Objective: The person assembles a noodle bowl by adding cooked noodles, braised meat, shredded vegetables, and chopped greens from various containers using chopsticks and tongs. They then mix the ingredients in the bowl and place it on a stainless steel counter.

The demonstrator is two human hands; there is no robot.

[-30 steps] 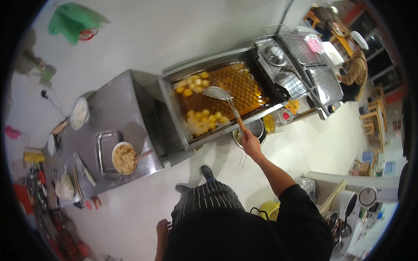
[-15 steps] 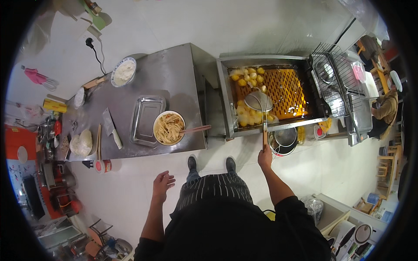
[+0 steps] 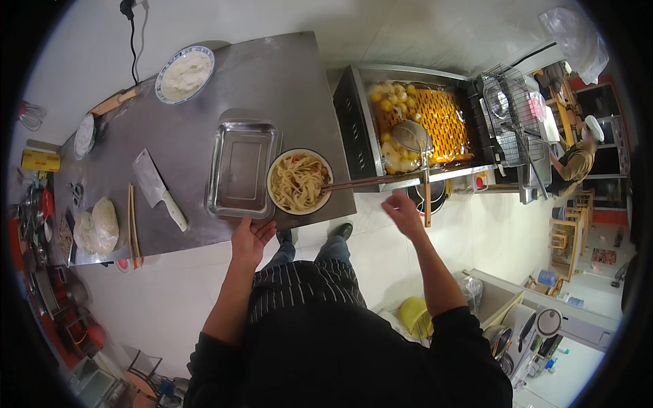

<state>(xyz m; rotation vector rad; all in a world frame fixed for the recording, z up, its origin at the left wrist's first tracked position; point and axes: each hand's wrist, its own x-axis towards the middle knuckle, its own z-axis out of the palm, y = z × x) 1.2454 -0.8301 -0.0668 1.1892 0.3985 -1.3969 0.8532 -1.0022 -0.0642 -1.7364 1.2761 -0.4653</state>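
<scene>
My left hand (image 3: 250, 241) is open, its fingertips at the near edge of a shallow steel tray (image 3: 239, 204) on the steel table. Beside the tray's right side stands a bowl of noodles (image 3: 299, 182) with bits of filling. Long chopsticks (image 3: 364, 182) rest in it, sticking out to the right over the fryer's front edge. My right hand (image 3: 404, 214) hovers below them, fingers curled with nothing seen in them. Just right of it hangs the wooden handle of a mesh skimmer (image 3: 412, 136). The skimmer lies over the fryer (image 3: 382, 184), where pale yellow balls (image 3: 393, 102) float in oil.
Left on the table (image 3: 286, 81) lie a cleaver (image 3: 160, 189), chopsticks (image 3: 132, 224) and bagged dough (image 3: 102, 228). A bowl of white flour (image 3: 185, 75) stands at the back. Wire baskets (image 3: 507, 112) sit right of the fryer. Another person (image 3: 577, 165) is at the far right.
My right hand has let go of the skimmer handle and moved slightly left. My left hand has reached forward to the tray. The view has shifted, and the chopsticks in the bowl now show at fuller length.
</scene>
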